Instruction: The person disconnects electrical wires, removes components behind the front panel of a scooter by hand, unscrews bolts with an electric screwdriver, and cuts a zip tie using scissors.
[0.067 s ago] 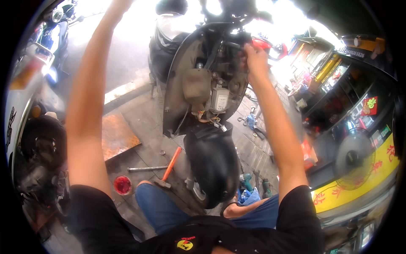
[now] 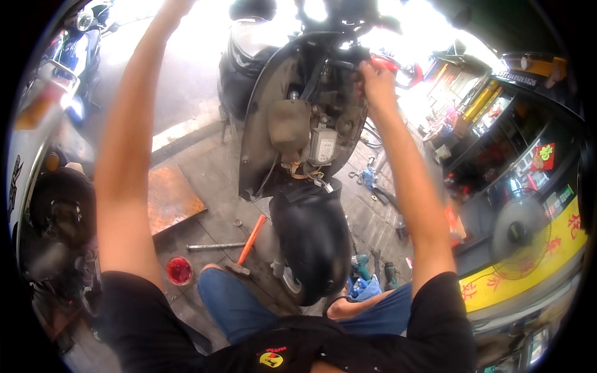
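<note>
In front of me stands a scooter with its front cover off, its dark inner leg shield (image 2: 258, 137) exposed. A brownish box-shaped part (image 2: 290, 124), a silver module (image 2: 323, 146) and loose wires (image 2: 301, 174) show inside it. Below them is the black front fender (image 2: 314, 242) over the wheel. My right hand (image 2: 377, 86) is closed at the upper right edge of the opening, beside a short dark bar; what its fingers hold is hidden. Raised high on the left, my left hand (image 2: 179, 6) is cut off by the top edge, so its fingers do not show.
An orange-handled hammer (image 2: 250, 242), a metal rod (image 2: 216, 247) and a tub of red grease (image 2: 180, 271) lie near my left knee. Green power tools (image 2: 362, 266) sit right of the fender. A rusty sheet (image 2: 173, 196), a fan (image 2: 519, 231) and parked scooters (image 2: 81, 59) stand around.
</note>
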`<state>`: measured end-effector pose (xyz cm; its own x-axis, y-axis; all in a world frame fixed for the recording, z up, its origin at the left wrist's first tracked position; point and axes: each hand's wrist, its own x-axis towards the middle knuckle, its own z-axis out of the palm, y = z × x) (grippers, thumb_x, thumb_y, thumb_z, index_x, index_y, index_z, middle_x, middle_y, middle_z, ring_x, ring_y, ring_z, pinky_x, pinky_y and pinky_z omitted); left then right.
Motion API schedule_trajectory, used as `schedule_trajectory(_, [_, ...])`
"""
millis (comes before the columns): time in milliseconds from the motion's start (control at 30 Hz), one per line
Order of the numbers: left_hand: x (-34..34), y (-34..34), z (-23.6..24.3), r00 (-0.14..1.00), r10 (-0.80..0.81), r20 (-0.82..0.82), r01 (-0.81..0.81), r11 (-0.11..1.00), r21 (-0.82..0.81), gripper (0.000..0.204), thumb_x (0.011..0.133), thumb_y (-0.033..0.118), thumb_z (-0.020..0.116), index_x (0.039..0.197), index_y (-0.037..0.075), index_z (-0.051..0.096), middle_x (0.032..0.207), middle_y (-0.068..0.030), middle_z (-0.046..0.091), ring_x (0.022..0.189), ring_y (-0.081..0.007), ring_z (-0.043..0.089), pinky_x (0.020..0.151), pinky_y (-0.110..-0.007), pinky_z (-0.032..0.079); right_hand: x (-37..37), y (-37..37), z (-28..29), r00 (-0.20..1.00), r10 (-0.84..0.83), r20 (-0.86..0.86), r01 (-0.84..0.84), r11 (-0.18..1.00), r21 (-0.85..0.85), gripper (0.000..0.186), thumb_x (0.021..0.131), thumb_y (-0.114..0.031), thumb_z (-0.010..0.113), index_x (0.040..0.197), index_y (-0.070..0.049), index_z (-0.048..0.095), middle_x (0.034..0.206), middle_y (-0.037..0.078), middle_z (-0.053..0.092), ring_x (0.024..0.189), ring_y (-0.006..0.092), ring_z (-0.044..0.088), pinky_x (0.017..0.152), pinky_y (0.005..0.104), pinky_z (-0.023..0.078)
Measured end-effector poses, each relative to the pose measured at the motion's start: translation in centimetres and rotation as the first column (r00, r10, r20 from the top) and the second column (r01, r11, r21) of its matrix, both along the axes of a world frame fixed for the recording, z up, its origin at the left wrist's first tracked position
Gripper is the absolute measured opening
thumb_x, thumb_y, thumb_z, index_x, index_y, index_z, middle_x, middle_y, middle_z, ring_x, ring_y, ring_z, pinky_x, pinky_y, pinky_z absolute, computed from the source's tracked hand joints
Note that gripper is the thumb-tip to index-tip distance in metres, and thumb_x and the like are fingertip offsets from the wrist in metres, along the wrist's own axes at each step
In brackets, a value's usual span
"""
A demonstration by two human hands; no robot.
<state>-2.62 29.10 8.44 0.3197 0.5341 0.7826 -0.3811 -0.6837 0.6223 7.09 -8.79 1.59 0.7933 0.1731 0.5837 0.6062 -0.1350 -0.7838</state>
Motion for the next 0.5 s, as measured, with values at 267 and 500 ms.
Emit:
schedule_trajectory(267, [-2.4, -3.1, 0.7, 0.993, -0.009, -0.117, 0.009, 1.0, 0.003, 0.039, 0.089, 0.025, 0.06, 0.116, -0.004, 0.061, 0.093, -0.0153, 0.068, 0.07, -0.0209, 0.062, 0.068, -0.035, 0.049, 1.3, 0.9, 2.2, 0.96, -0.116, 0.256, 0.227, 0.858, -0.461, 0.037, 0.091, -0.027, 0.061, 0.105, 0.007, 0.061, 0.076, 0.014, 0.069, 0.056, 0.0203, 0.064, 0.053, 0.0329, 0.05])
schedule_trajectory(500, [-5.3, -6.7, 2.7, 0.994, -0.01, -0.105, 0.027, 0.987, 0.16, 0.033, 0.088, 0.024, 0.06, 0.106, -0.003, 0.066, 0.084, -0.0158, 0.068, 0.077, -0.0255, 0.064, 0.073, -0.037, 0.049, 2.8, -0.5, 2.8, 0.987, -0.02, 0.156, 0.082, 0.914, -0.399, 0.039, 0.092, -0.028, 0.06, 0.106, 0.009, 0.06, 0.077, 0.012, 0.066, 0.054, 0.0146, 0.057, 0.049, 0.0286, 0.045])
